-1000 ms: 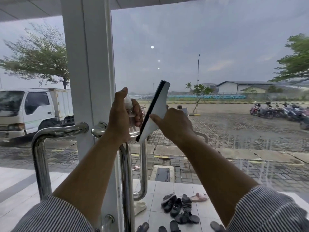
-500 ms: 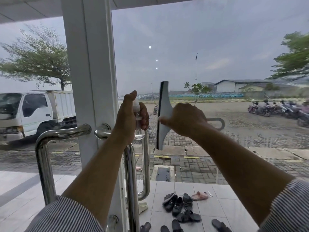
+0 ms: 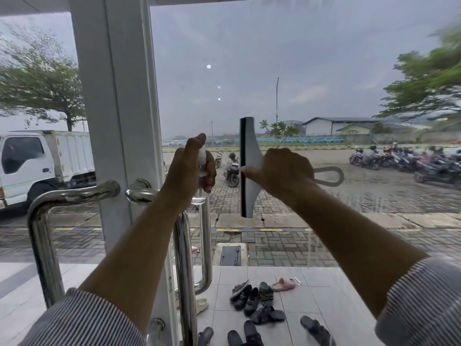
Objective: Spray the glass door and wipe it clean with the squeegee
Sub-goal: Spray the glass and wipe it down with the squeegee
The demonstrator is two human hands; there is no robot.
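Since a second ago the squeegee [image 3: 250, 151] has turned from leaning to standing straight up, with its dark edge on the left, close to the glass door [image 3: 311, 71]. The right hand [image 3: 284, 173] is curled tight round its handle, thumb pointing left at the blade. The left hand [image 3: 185, 171], just to the left above the shiny door handle [image 3: 183, 258], grips a small clear spray bottle [image 3: 202, 162], thumb sticking up.
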